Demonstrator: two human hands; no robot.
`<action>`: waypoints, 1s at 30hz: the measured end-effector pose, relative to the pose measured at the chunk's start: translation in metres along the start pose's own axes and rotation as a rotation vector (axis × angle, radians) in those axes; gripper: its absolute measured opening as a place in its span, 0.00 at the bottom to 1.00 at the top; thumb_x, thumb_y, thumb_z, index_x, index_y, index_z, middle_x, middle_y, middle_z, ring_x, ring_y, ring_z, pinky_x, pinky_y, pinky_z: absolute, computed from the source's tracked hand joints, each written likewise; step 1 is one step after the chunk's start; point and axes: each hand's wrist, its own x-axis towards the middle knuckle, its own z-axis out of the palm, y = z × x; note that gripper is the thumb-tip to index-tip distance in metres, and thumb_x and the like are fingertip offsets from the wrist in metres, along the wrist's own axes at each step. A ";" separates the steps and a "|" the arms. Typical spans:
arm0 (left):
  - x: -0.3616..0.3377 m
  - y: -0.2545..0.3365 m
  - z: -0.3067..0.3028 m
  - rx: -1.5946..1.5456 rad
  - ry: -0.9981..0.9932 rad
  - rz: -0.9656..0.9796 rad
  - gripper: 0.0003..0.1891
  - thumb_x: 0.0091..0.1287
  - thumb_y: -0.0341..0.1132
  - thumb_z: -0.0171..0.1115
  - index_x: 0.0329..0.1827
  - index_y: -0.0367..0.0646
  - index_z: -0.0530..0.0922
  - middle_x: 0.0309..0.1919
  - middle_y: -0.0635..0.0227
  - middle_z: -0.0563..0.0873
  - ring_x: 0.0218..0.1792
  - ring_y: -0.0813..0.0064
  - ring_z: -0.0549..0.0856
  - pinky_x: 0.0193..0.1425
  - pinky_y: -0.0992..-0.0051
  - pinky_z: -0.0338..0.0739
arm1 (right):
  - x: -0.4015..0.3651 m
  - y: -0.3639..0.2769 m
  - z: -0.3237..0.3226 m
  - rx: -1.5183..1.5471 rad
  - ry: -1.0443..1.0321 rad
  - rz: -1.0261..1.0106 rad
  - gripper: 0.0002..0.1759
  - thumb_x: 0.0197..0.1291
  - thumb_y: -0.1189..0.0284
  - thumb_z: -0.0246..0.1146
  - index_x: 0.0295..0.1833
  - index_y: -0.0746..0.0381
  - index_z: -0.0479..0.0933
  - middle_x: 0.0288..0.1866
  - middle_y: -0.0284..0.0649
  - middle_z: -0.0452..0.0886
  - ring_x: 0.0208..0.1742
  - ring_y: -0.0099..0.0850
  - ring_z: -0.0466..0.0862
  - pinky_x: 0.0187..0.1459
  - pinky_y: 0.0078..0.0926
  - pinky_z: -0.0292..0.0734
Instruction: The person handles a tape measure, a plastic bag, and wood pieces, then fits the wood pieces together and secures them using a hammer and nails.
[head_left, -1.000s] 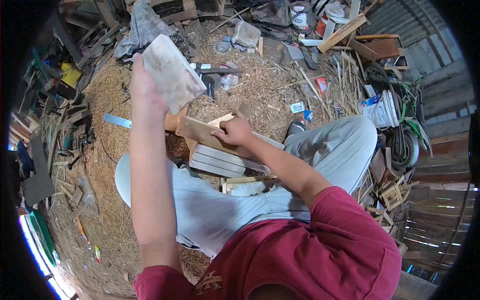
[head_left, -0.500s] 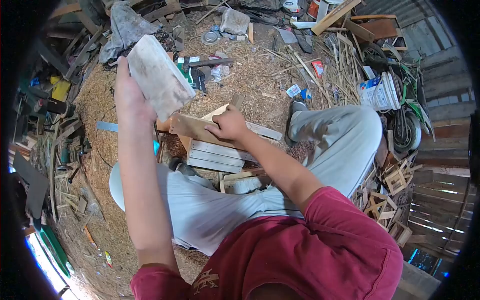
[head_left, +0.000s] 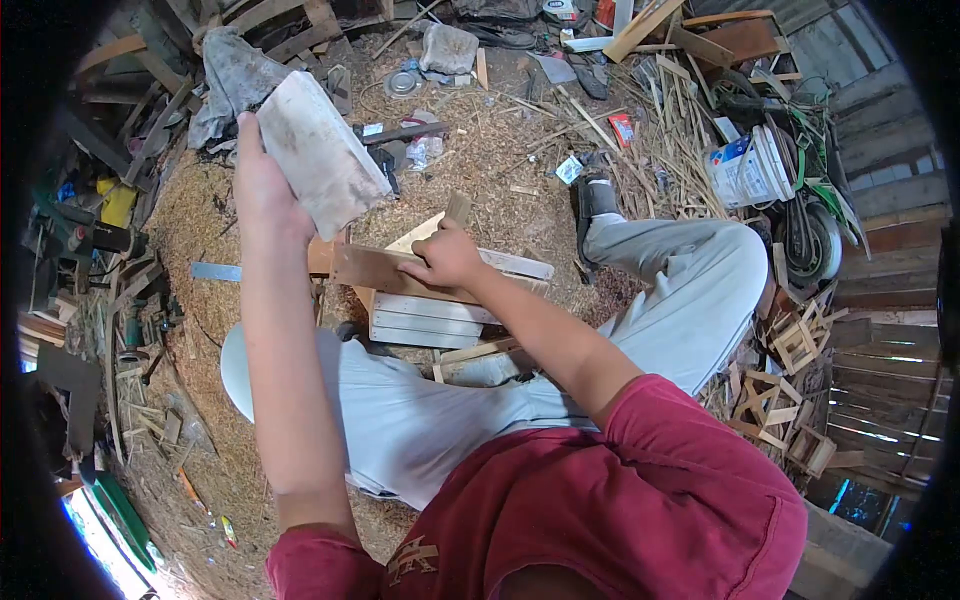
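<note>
Evidently, the flat brown wooden board [head_left: 368, 268] is at the centre of the work, lying in front of the lap along the far side of a small, pale, slatted wooden box [head_left: 425, 322]; whether the two are fastened together cannot be told. The right hand [head_left: 447, 257] is closed over the board, its thumb stretched along the near face and its fingers curled across the upper edge. Just beyond, a narrow, pale strip of wood [head_left: 412, 236] slants out from behind the board. Up and to the left, apart from all this, the left hand [head_left: 268, 195] grips a stained, off-white rectangular block [head_left: 318, 150] by its left edge, most fingers hidden behind it; what the block is made of is unclear. The step in hand looks like steadying the board with one hand while the block is held clear with the other. From such a pose, the next move would seem to call for a firm right hand and a controlled left wrist, since the block looks bulky for a one-sided grip. Farther out, a flat silvery metal strip [head_left: 216, 271] points leftward over the sawdust-strewn floor [head_left: 215, 210], and a white plastic bucket [head_left: 742, 178] leans beyond the right knee.
</note>
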 end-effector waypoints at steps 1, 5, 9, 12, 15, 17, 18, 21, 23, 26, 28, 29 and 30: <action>0.003 -0.001 0.000 0.002 -0.004 -0.002 0.32 0.87 0.59 0.46 0.74 0.39 0.77 0.66 0.58 0.87 0.63 0.57 0.88 0.70 0.54 0.82 | 0.001 -0.001 -0.001 0.001 -0.022 0.010 0.32 0.69 0.39 0.62 0.30 0.57 0.87 0.21 0.42 0.84 0.26 0.45 0.83 0.50 0.44 0.74; 0.009 -0.005 0.002 0.008 -0.009 -0.002 0.32 0.87 0.59 0.45 0.74 0.39 0.77 0.66 0.58 0.87 0.63 0.57 0.88 0.70 0.55 0.83 | 0.000 -0.002 -0.002 -0.014 -0.054 0.020 0.32 0.69 0.39 0.62 0.32 0.57 0.88 0.22 0.42 0.85 0.28 0.44 0.84 0.51 0.43 0.74; 0.012 -0.008 -0.006 0.041 -0.011 -0.019 0.33 0.88 0.59 0.44 0.74 0.38 0.77 0.66 0.58 0.87 0.63 0.57 0.88 0.70 0.55 0.83 | 0.001 -0.002 -0.001 0.004 -0.081 0.048 0.32 0.69 0.38 0.62 0.34 0.56 0.89 0.23 0.42 0.86 0.29 0.45 0.85 0.54 0.44 0.74; 0.005 -0.005 -0.012 0.014 -0.001 -0.072 0.32 0.88 0.59 0.44 0.74 0.38 0.77 0.66 0.57 0.87 0.63 0.56 0.89 0.69 0.55 0.83 | 0.002 -0.001 0.000 0.004 -0.084 0.055 0.32 0.69 0.38 0.61 0.35 0.56 0.89 0.23 0.42 0.86 0.30 0.45 0.86 0.57 0.45 0.75; 0.001 0.002 -0.021 0.035 0.039 -0.041 0.33 0.88 0.58 0.43 0.74 0.38 0.77 0.67 0.57 0.87 0.63 0.56 0.89 0.70 0.54 0.84 | 0.004 0.006 0.000 0.024 -0.124 0.084 0.32 0.71 0.37 0.59 0.37 0.55 0.91 0.24 0.42 0.87 0.33 0.47 0.87 0.61 0.47 0.75; 0.001 0.006 -0.029 0.027 0.042 -0.024 0.32 0.88 0.59 0.43 0.75 0.39 0.76 0.66 0.57 0.87 0.63 0.56 0.88 0.71 0.53 0.82 | 0.004 0.019 0.003 0.009 -0.155 0.115 0.33 0.72 0.36 0.58 0.38 0.54 0.92 0.27 0.43 0.88 0.34 0.49 0.87 0.62 0.49 0.76; 0.002 0.008 -0.032 0.022 0.042 -0.014 0.32 0.88 0.59 0.43 0.75 0.40 0.76 0.66 0.57 0.87 0.63 0.56 0.88 0.72 0.53 0.81 | 0.004 0.026 0.003 -0.001 -0.169 0.129 0.33 0.72 0.36 0.57 0.39 0.53 0.92 0.28 0.43 0.89 0.35 0.49 0.87 0.62 0.50 0.76; 0.003 0.012 -0.037 0.001 0.033 0.018 0.32 0.88 0.58 0.42 0.75 0.40 0.77 0.66 0.57 0.87 0.64 0.56 0.88 0.72 0.53 0.81 | 0.004 0.047 -0.003 0.030 -0.243 0.260 0.34 0.72 0.34 0.56 0.42 0.51 0.92 0.34 0.45 0.91 0.41 0.50 0.89 0.65 0.50 0.78; -0.004 0.015 -0.032 0.018 0.037 0.019 0.32 0.88 0.58 0.43 0.74 0.40 0.77 0.66 0.57 0.87 0.64 0.57 0.88 0.72 0.53 0.81 | 0.003 0.071 0.007 0.043 -0.270 0.300 0.33 0.73 0.35 0.56 0.43 0.51 0.92 0.38 0.46 0.92 0.46 0.51 0.89 0.65 0.50 0.78; -0.007 0.015 -0.029 0.035 0.027 0.021 0.31 0.88 0.58 0.43 0.73 0.39 0.77 0.65 0.57 0.87 0.62 0.57 0.89 0.70 0.54 0.83 | 0.017 0.092 0.004 0.157 -0.411 0.396 0.32 0.75 0.37 0.55 0.48 0.51 0.92 0.44 0.45 0.93 0.53 0.51 0.88 0.68 0.54 0.76; -0.008 0.014 -0.027 0.070 0.030 0.038 0.33 0.87 0.59 0.43 0.74 0.37 0.76 0.65 0.55 0.86 0.62 0.55 0.89 0.68 0.53 0.85 | 0.021 0.094 0.006 0.119 -0.471 0.405 0.30 0.76 0.40 0.55 0.52 0.51 0.91 0.48 0.45 0.93 0.58 0.51 0.87 0.71 0.58 0.72; -0.008 0.014 -0.025 0.028 0.055 0.000 0.29 0.88 0.57 0.44 0.69 0.40 0.80 0.62 0.58 0.89 0.60 0.57 0.90 0.67 0.55 0.85 | 0.021 0.093 0.008 0.025 -0.463 0.377 0.28 0.77 0.41 0.55 0.54 0.51 0.91 0.50 0.44 0.92 0.60 0.51 0.86 0.73 0.61 0.70; -0.008 0.014 -0.025 0.017 0.039 0.004 0.29 0.88 0.57 0.44 0.69 0.40 0.80 0.62 0.58 0.89 0.59 0.57 0.90 0.67 0.54 0.85 | 0.022 0.094 0.011 -0.068 -0.453 0.350 0.27 0.77 0.43 0.56 0.57 0.51 0.90 0.52 0.44 0.92 0.62 0.51 0.85 0.75 0.63 0.67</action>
